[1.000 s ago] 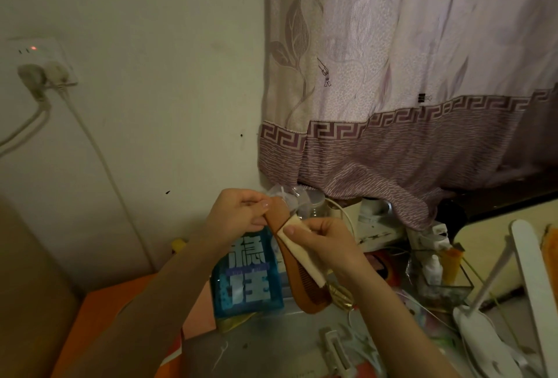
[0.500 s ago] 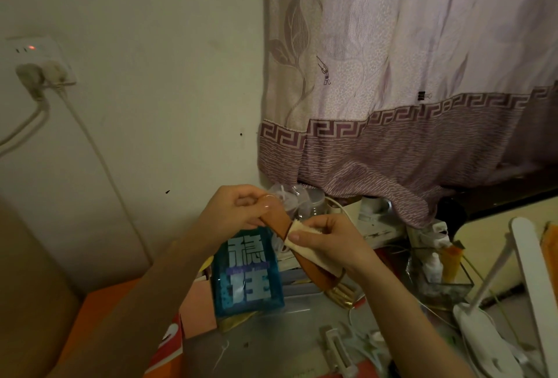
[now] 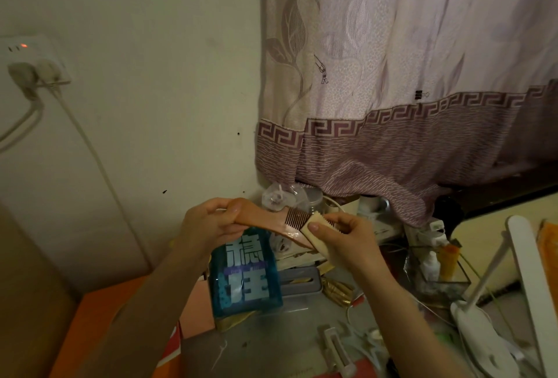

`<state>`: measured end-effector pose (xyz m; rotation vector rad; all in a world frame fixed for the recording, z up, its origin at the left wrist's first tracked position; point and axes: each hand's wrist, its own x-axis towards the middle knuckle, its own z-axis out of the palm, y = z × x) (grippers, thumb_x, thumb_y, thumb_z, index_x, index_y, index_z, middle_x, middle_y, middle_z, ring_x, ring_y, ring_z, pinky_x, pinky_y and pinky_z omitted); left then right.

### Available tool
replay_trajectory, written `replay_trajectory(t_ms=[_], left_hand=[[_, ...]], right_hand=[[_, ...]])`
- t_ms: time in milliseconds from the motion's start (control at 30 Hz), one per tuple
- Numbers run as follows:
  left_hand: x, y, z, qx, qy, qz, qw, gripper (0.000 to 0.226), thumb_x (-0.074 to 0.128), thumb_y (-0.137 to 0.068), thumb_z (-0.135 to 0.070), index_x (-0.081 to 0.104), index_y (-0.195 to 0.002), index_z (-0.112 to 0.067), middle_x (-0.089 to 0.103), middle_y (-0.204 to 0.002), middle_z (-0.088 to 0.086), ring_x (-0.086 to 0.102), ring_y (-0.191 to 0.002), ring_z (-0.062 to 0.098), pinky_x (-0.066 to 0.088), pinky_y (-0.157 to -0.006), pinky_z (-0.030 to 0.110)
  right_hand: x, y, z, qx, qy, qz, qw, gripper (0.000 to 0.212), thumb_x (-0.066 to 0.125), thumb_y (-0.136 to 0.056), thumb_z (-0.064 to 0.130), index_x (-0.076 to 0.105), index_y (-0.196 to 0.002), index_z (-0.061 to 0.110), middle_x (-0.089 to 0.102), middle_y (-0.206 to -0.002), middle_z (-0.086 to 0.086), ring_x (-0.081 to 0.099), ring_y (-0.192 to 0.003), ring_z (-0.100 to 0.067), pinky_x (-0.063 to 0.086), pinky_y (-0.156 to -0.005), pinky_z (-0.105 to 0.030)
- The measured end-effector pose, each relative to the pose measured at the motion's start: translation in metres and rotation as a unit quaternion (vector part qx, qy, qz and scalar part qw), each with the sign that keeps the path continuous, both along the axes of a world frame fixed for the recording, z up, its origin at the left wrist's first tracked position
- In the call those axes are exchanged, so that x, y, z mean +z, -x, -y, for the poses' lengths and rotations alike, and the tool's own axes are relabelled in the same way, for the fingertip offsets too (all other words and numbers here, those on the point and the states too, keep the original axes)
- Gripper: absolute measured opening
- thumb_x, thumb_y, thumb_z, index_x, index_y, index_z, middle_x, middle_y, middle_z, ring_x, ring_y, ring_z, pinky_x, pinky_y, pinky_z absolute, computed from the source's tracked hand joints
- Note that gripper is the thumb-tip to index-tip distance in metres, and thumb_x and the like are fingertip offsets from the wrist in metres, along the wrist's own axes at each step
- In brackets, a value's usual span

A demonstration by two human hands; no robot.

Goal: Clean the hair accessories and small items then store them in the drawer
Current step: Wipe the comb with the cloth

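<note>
1. Cleaning step was on, no storing yet. Mid frame, the left hand [image 3: 208, 226] gripped the comb [image 3: 271, 222] by its handle, fingers curled round it, comb held in the air above the cluttered desk [image 3: 265, 344].
2. The right hand [image 3: 341, 238] pinched a pale wipe [image 3: 314, 228] against the teeth, thumb on top.
3. Next move, I reckoned: drag the wipe along the teeth, flip, then find the drawer, which I couldn't see anywhere.
4. Versus a second ago: the comb had swung from pointing down to nearly level, teeth now facing me, and the wipe sat further towards the tip.
</note>
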<state>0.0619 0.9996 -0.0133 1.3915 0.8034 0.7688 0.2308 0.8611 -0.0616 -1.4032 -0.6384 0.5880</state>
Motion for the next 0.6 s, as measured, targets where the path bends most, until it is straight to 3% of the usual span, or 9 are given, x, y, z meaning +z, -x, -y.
replay_trajectory(t_ms=[167,267,333,433,600], left_hand=[[-0.008,-0.002,0.008,0.035,0.015,0.045,0.998,0.008,0.059,-0.091,-0.011,0.061,-0.095,-0.004,0.067,-0.1,0.019,0.069,-0.082,0.023,0.058,-0.062,0.02],[-0.013,-0.008,0.017,0.05,0.018,0.061,0.997,0.009,0.057,-0.092,-0.009,0.058,-0.097,-0.002,0.065,-0.106,0.019,0.069,-0.084,0.022,0.058,-0.065,0.02],[-0.016,-0.012,0.023,0.049,0.023,0.069,0.996,0.006,0.056,-0.092,-0.008,0.056,-0.096,-0.003,0.065,-0.107,0.02,0.07,-0.085,0.022,0.058,-0.066,0.021],[-0.02,-0.013,0.031,0.051,0.03,0.08,0.995,0.004,0.056,-0.092,-0.01,0.055,-0.088,-0.008,0.067,-0.104,0.017,0.07,-0.085,0.022,0.056,-0.069,0.024],[-0.025,-0.009,0.032,0.055,0.045,0.096,0.993,0.007,0.057,-0.091,-0.008,0.056,-0.085,-0.011,0.067,-0.101,0.016,0.069,-0.086,0.024,0.054,-0.074,0.027]], right_hand=[[-0.005,0.01,-0.005,-0.112,-0.063,-0.088,0.988,0.019,0.077,-0.077,0.014,0.064,-0.087,0.024,0.068,-0.089,-0.003,0.067,-0.077,-0.018,0.055,-0.068,-0.031],[-0.007,0.025,-0.014,-0.101,-0.108,-0.124,0.981,0.024,0.075,-0.078,0.008,0.065,-0.099,0.011,0.071,-0.092,-0.007,0.07,-0.076,-0.013,0.057,-0.068,-0.025],[-0.01,0.031,-0.022,-0.099,-0.124,-0.144,0.977,0.038,0.076,-0.077,0.005,0.062,-0.112,0.005,0.072,-0.097,-0.01,0.071,-0.086,-0.02,0.059,-0.078,-0.034],[-0.011,0.035,-0.028,-0.114,-0.133,-0.152,0.973,0.045,0.079,-0.073,0.007,0.06,-0.115,0.008,0.073,-0.095,-0.008,0.07,-0.089,-0.026,0.057,-0.083,-0.048],[-0.008,0.033,-0.026,-0.134,-0.129,-0.146,0.972,0.038,0.077,-0.074,0.004,0.062,-0.109,0.007,0.071,-0.095,-0.011,0.069,-0.087,-0.025,0.058,-0.078,-0.038]])
